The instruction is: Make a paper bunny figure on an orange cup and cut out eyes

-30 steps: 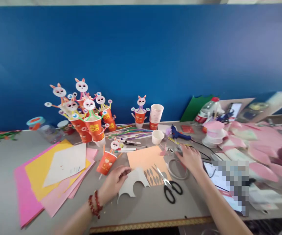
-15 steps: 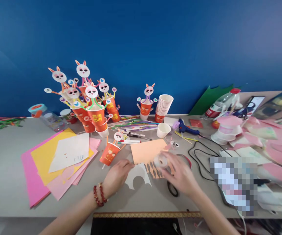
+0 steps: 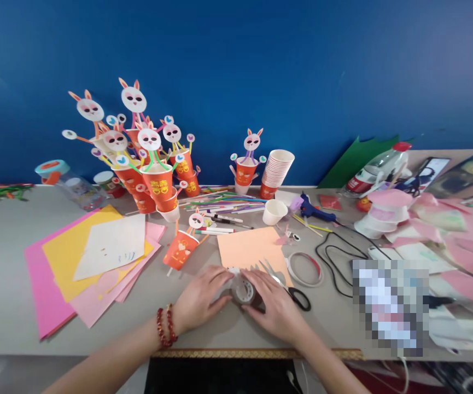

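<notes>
Between the left hand (image 3: pixel 204 300) and right hand (image 3: pixel 276 307), both curled narrowly round it, sits a round, clear plastic tape roll (image 3: pixel 244 290), nearer than the peach paper (image 3: pixel 252 249).

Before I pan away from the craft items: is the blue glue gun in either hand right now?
No, the blue glue gun lies on the table beyond both hands.

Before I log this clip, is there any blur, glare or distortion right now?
Head view: the pink paper pieces at far right look soft and stretched; the blue wall pales toward upper right; coarse pixelation masks part of the desk.
</notes>
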The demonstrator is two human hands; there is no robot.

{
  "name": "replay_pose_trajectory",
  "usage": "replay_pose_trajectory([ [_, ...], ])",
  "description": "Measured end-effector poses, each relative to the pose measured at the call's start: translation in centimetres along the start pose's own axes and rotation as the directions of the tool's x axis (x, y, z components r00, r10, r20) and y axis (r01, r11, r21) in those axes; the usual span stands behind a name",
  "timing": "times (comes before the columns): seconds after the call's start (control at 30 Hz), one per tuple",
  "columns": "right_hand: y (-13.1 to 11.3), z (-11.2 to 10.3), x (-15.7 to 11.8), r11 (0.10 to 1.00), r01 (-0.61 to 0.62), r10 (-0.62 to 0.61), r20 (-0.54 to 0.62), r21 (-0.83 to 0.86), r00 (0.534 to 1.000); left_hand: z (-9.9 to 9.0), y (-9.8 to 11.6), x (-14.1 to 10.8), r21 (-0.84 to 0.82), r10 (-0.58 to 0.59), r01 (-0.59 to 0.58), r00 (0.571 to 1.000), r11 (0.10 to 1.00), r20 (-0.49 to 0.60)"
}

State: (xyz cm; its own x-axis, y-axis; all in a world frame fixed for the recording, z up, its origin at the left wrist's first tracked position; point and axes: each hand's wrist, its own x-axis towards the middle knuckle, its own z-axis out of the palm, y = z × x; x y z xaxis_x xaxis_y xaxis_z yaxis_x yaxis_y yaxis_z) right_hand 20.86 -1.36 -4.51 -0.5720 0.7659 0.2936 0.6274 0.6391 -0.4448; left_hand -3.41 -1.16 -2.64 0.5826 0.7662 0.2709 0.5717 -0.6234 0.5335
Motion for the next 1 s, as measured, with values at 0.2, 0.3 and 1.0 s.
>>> replay_pose_trajectory([
  [0.2, 0.0, 0.4, 0.1, 0.999, 0.012, -0.012, -0.007, 0.043, 1.0, 0.8, -0.3, 0.1, 0.097, 0.029, -0.033, 0.999, 0.995, 0.044],
  [0.3, 0.0, 0.3, 0.1, 0.999, 0.011, -0.011, -0.004, 0.048, 1.0, 1.0, -0.5, 0.0, 0.104, 0.022, -0.027, 0.998, 0.994, 0.054],
  [1.0, 0.0, -0.1, 0.2, 0.999, -0.008, 0.007, 0.028, 0.036, 1.0, -0.5, -0.9, -0.2, -0.066, -0.05, 0.053, 0.998, 0.996, 0.042],
])
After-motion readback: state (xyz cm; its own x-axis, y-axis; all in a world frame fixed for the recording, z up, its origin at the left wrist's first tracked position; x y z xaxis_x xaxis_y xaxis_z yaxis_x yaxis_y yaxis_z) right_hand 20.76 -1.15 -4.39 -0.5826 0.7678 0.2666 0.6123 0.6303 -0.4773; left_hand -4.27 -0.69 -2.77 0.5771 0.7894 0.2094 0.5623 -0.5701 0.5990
